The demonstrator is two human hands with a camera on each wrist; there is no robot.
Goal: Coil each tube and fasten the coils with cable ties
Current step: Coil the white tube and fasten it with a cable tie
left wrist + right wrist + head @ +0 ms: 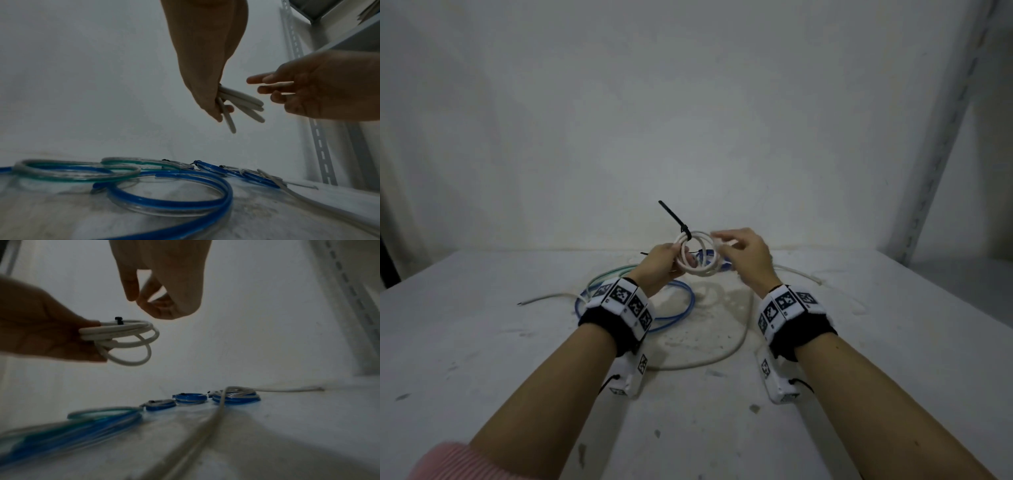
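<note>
Bare workshop or storeroom corner: scuffed, stained white worktop [482, 342] against plain white wall [688, 102]; slotted metal shelving upright [941, 137] at right; loose blue tube [168, 194], green tube [72, 172] and white tube [736, 346] strewn across surface.

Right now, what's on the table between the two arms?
A loose white tube curves across the table between the wrists, with a blue tube loop nearer the left one, in the head view.

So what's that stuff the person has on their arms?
Each wrist wears a black band topped with a ring of white blocks printed with black-and-white square codes. A white camera box with thin black cords hangs under each wrist. A pink ribbed sleeve shows on the left arm.
</note>
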